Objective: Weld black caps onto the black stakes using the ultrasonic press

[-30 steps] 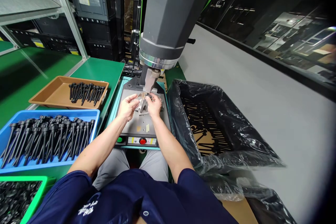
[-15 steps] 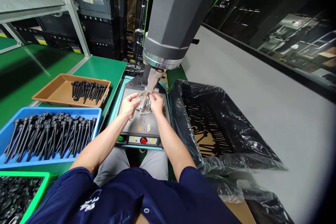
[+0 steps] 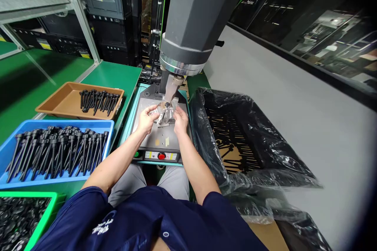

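A sheet of clear plastic film (image 3: 160, 114) stretches between my hands, over a small metal fixture (image 3: 164, 124) on the press bed. My left hand (image 3: 147, 120) pinches the film at its left side. At the other side, my right hand (image 3: 180, 120) has its fingers closed on the film, slightly smeared by motion. A small black part (image 3: 167, 105) shows between the hands, right under the tip of the metal press horn (image 3: 171, 88). The film covers much of the fixture, so the part's lower end is hard to make out.
On the left stand a brown tray (image 3: 55, 100) and a blue tray (image 3: 110, 125) of black threaded parts, and a green bin (image 3: 51, 208) of black pieces. A plastic-lined box (image 3: 265, 137) of black parts is right. A red button (image 3: 161, 156) sits on the bed's front.
My right hand has moved slightly right and down, away from the black part. My left hand has shifted a little right. The film and the part between the hands show more.
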The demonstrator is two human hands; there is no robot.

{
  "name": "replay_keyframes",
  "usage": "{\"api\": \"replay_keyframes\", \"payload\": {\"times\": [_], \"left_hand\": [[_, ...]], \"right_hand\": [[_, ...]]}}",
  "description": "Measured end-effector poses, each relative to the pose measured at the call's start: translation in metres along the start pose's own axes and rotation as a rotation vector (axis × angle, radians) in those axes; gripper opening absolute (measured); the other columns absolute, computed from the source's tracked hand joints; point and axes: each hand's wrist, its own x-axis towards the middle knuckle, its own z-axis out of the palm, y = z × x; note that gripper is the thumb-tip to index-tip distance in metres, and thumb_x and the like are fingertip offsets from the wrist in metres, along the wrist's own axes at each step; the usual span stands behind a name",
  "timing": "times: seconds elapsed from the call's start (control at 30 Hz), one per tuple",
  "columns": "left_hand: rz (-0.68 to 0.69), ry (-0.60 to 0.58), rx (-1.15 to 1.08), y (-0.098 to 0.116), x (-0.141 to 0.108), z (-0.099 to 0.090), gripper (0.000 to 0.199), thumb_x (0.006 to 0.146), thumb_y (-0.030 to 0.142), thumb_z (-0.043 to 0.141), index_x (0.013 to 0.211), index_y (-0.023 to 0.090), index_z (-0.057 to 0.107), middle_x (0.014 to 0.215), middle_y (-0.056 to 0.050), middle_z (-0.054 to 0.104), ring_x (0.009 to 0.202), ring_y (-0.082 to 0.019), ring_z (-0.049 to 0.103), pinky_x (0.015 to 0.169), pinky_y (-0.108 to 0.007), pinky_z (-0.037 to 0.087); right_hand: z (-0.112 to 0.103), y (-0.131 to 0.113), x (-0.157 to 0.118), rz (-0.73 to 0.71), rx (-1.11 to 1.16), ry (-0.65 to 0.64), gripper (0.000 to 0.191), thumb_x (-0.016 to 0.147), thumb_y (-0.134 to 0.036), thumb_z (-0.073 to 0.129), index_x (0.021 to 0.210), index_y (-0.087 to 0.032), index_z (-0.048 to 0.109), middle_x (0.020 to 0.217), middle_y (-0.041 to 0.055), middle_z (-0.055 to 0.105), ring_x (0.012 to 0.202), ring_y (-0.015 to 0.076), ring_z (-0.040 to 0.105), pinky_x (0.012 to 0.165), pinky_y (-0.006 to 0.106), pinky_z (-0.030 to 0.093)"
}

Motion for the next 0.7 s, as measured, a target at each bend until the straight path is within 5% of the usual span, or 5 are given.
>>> {"api": "replay_keyframes", "payload": {"times": [0.23, 0.5, 0.7], "left_hand": [[0.006, 0.004, 0.040, 0.000, -0.003, 0.000, 0.058, 0.053, 0.026, 0.083, 0.108, 0.014, 0.069, 0.119, -0.012, 0.067, 0.086, -0.019, 0.065, 0.078, -0.034, 0.052], [-0.009, 0.007, 0.034, 0.002, -0.008, 0.001, 0.058, 0.055, 0.027, 0.082, 0.110, 0.015, 0.068, 0.122, -0.012, 0.065, 0.084, -0.017, 0.065, 0.070, -0.030, 0.052], [-0.038, 0.024, -0.003, 0.001, -0.006, 0.001, 0.055, 0.057, 0.026, 0.080, 0.110, 0.014, 0.068, 0.123, -0.013, 0.065, 0.073, -0.012, 0.063, 0.069, -0.028, 0.050]], "right_hand": [[-0.012, -0.010, -0.034, 0.264, 0.264, -0.037, 0.030, 0.075, -0.021, 0.050, 0.098, -0.019, 0.070, 0.111, 0.0054, 0.071, 0.107, 0.0189, 0.062, 0.090, 0.034, 0.051], [-0.015, -0.021, -0.033, 0.607, 0.609, 0.040, 0.052, 0.091, -0.064, 0.044, 0.095, -0.016, 0.064, 0.101, 0.0115, 0.071, 0.091, 0.0216, 0.067, 0.071, 0.033, 0.058], [-0.012, -0.015, -0.013, 0.676, 0.561, 0.219, 0.017, 0.099, -0.027, 0.047, 0.086, -0.019, 0.057, 0.082, 0.0022, 0.068, 0.070, 0.0113, 0.066, 0.060, 0.020, 0.055]]}}
